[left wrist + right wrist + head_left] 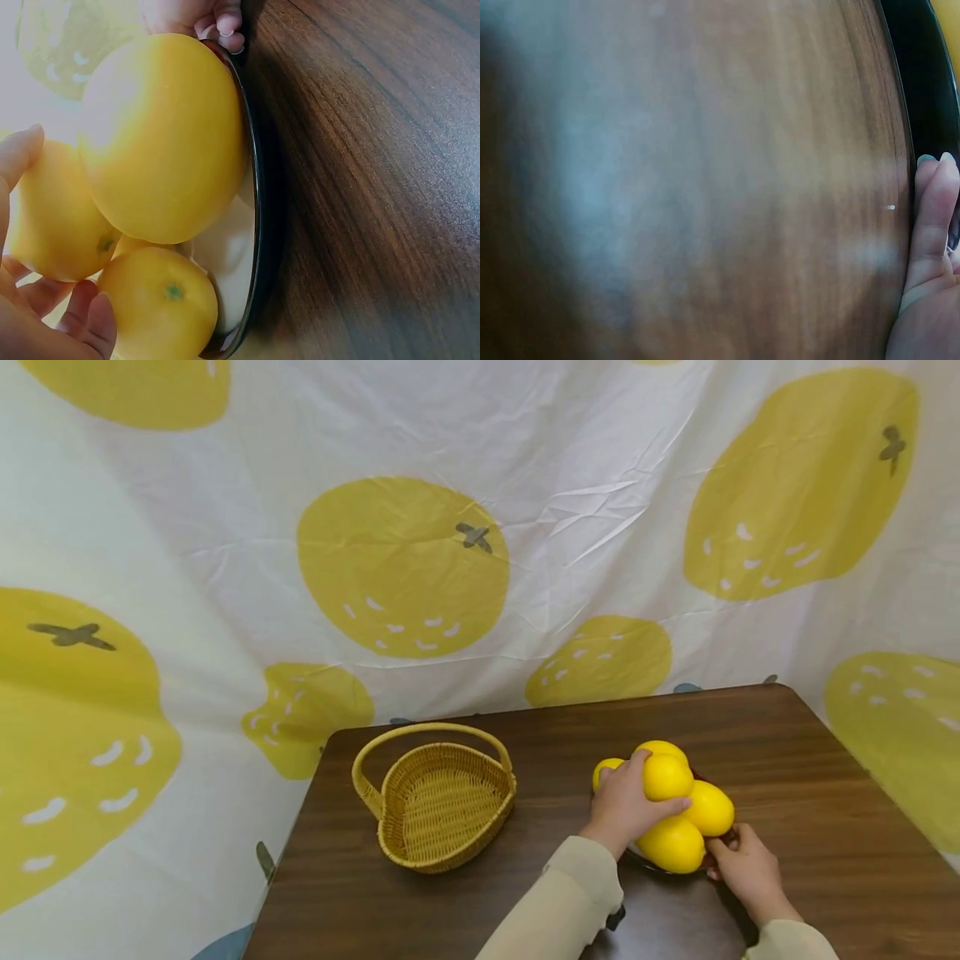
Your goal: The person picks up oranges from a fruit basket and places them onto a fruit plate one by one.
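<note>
A dark-rimmed bowl (259,195) with a pale inside is heaped with several smooth yellow fruits (672,845). Some of them show a small green stem mark in the left wrist view. My left hand (626,802) grips the topmost yellow fruit (667,777), thumb on one side and fingers on the other. Low on the bowl's right side, my right hand (750,870) holds the rim with thumb and curled fingers. In the right wrist view those fingers (937,202) lie against the bowl's black outer wall. Most of the bowl is hidden under the fruits in the head view.
To the left on the brown wooden table (547,868) stands a woven basket (442,818) with an arched handle, nothing inside it. Behind the table hangs a white cloth (585,527) printed with large yellow fruits.
</note>
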Demonstrator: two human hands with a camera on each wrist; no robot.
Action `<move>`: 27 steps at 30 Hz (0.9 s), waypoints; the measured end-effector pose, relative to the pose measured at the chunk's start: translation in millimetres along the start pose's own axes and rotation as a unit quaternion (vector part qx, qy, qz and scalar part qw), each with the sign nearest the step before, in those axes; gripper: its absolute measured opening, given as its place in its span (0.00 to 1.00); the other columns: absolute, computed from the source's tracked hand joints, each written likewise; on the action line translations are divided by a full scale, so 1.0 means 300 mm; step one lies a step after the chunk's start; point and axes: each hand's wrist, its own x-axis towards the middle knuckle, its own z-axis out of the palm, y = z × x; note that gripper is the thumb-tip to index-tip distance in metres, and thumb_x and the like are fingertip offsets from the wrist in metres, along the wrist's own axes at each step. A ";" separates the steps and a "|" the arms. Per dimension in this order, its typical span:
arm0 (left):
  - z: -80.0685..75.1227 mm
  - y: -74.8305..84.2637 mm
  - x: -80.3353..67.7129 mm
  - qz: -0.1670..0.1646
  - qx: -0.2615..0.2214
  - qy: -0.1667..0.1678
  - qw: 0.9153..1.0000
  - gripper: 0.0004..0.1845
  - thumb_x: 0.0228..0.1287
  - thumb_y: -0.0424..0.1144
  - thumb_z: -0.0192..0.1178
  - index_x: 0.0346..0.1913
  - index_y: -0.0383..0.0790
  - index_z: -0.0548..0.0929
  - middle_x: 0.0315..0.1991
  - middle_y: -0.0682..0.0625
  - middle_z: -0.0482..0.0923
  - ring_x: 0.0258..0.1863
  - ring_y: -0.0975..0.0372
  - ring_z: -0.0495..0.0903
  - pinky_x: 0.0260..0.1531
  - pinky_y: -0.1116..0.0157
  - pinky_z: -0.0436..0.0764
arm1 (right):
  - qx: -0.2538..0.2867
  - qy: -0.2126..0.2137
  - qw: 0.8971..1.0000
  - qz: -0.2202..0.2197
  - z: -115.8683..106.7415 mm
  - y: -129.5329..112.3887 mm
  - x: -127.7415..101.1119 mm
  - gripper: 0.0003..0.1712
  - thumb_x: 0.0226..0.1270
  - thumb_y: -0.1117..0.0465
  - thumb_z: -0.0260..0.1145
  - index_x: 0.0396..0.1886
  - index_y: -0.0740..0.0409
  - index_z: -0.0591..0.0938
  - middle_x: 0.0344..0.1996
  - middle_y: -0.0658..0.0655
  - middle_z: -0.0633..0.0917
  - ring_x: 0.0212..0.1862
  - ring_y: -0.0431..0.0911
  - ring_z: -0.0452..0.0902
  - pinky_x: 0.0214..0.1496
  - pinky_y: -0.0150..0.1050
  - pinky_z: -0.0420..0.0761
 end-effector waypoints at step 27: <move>-0.008 -0.044 -0.028 0.070 0.072 -0.005 0.995 0.42 0.61 0.65 0.66 0.76 0.66 0.62 0.65 0.57 0.74 0.60 0.60 0.72 0.56 0.59 0.79 | 0.019 -0.008 1.000 0.003 -0.012 -0.004 0.003 0.22 0.71 0.57 0.58 0.53 0.70 0.67 0.31 0.57 0.81 0.27 0.40 0.81 0.30 0.32 0.83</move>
